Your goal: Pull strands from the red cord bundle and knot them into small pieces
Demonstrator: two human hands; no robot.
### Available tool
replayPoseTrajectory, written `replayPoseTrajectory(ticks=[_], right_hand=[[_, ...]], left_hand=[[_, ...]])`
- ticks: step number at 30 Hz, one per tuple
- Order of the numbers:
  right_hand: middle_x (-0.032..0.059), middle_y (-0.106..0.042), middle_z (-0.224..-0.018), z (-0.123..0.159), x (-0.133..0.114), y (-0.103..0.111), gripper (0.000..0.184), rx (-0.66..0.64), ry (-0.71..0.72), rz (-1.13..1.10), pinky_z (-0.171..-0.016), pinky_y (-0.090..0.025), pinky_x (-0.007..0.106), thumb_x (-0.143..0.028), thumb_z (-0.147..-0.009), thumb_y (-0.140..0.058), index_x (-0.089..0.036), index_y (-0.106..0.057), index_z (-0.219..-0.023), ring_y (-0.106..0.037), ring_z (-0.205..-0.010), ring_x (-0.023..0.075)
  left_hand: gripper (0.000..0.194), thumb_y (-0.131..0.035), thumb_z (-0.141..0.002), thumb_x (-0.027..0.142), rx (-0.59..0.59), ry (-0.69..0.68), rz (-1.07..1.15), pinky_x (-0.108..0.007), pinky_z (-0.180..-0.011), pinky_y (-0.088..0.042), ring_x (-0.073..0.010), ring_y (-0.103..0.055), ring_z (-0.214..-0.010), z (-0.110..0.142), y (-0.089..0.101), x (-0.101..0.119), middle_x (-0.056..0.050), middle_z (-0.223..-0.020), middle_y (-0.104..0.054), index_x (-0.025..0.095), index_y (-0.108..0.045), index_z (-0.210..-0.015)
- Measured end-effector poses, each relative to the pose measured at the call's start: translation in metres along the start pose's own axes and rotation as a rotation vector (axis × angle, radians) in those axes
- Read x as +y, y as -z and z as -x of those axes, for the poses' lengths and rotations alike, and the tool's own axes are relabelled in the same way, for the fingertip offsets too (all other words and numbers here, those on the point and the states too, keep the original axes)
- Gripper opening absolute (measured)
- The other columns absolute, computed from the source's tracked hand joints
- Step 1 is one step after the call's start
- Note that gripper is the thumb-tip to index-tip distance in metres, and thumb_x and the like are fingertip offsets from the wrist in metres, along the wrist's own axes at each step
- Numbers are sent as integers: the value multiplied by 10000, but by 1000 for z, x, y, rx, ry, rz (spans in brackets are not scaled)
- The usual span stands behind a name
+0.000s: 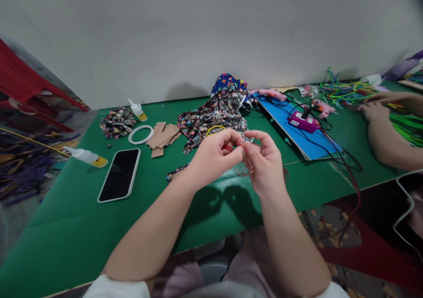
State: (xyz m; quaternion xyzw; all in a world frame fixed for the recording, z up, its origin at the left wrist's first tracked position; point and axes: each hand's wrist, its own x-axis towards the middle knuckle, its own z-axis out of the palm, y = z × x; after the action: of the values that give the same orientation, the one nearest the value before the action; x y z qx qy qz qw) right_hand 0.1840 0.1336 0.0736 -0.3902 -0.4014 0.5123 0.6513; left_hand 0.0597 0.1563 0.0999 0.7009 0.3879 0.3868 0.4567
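Note:
Above the green table [148, 227], my left hand [216, 157] and my right hand [264, 163] meet at the fingertips. Each is closed in a pinch on a thin red cord [228, 148]. Loose loops of red cord [243, 171] lie on the table beneath them. The cord's ends between my fingers are too small to make out. Just behind my left hand, a yellow ring [215, 129] rests by the dark floral cloth [218, 108]. A small floral scrap [175, 173] is partly hidden by my left forearm.
Left of me lie a phone [119, 175], two glue bottles [87, 158] [138, 111], a white ring [141, 135] and cardboard pieces [164, 137]. A blue folder [297, 128] carries a purple power strip [303, 121] with cables; glue guns [323, 108] are nearby. A co-worker's hands [376, 110] work at right.

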Motion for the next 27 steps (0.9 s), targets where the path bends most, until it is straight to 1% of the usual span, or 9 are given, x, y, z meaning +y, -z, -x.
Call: replayPoseTrajectory(ticks=[6,9,11,14,17,19,22,24,27], right_hand=[[-110,-394,-446,0,0,0,198,32,-2,13,-408,-377,192,-288,-749,-677,-264,-578,-919,-311,-363,48],[-111,-392,-440,-1,-1,1,189,29,-10,-25,-408,-370,183,-281,-751,-673,-260,-579,-914,-301,-360,42],[-121,-358,-426,-1,-1,3,181,-15,-44,-92,-429,-387,176,-277,-759,-661,-253,-575,-916,-273,-360,36],[-134,-274,-409,-1,-1,6,167,-165,-175,-232,-428,-382,159,-300,-799,-608,-250,-563,-952,-211,-359,38],[-132,-209,-417,-1,-3,9,140,-310,-317,-375,-366,-294,120,-312,-826,-573,-257,-546,-951,-144,-367,46],[-128,-176,-420,0,-5,10,128,-366,-377,-448,-338,-241,104,-322,-817,-585,-253,-540,-915,-109,-373,50],[-128,-147,-414,2,-7,10,159,-408,-421,-474,-312,-198,96,-353,-797,-607,-245,-546,-897,-62,-373,54],[-130,-140,-408,3,-9,10,187,-407,-438,-465,-303,-192,94,-353,-786,-617,-251,-553,-929,-39,-373,57],[-134,-145,-397,6,-13,10,245,-381,-463,-477,-297,-201,91,-320,-773,-628,-265,-549,-999,-27,-376,63]], left_hand=[[57,-522,-759,230,17,-11,-29,-168,-438,-336,-53,-421,-492,1,-1,2,36,-632,-495,173,-522,-764],[40,-527,-756,209,7,-14,-20,-163,-437,-329,-48,-412,-488,2,-1,3,44,-619,-476,175,-509,-744],[37,-526,-763,205,0,-14,11,-164,-449,-356,-50,-442,-492,2,-2,3,41,-633,-496,176,-509,-751],[50,-528,-788,225,14,-5,72,-168,-457,-389,-52,-476,-486,2,-2,4,34,-649,-534,179,-538,-802],[153,-547,-803,237,9,1,92,-162,-444,-382,-53,-471,-486,1,0,5,28,-635,-558,188,-614,-931],[220,-553,-811,235,-39,6,113,-167,-479,-414,-75,-537,-580,1,1,6,-7,-730,-626,191,-649,-1004],[227,-570,-813,252,-99,11,165,-178,-536,-456,-119,-604,-750,0,4,7,-49,-919,-674,186,-688,-996],[225,-598,-800,274,-113,26,192,-177,-508,-445,-114,-599,-710,1,4,7,-46,-890,-680,186,-701,-980],[225,-632,-778,293,-106,62,207,-169,-431,-390,-72,-521,-546,1,4,8,-23,-738,-658,181,-711,-956]])
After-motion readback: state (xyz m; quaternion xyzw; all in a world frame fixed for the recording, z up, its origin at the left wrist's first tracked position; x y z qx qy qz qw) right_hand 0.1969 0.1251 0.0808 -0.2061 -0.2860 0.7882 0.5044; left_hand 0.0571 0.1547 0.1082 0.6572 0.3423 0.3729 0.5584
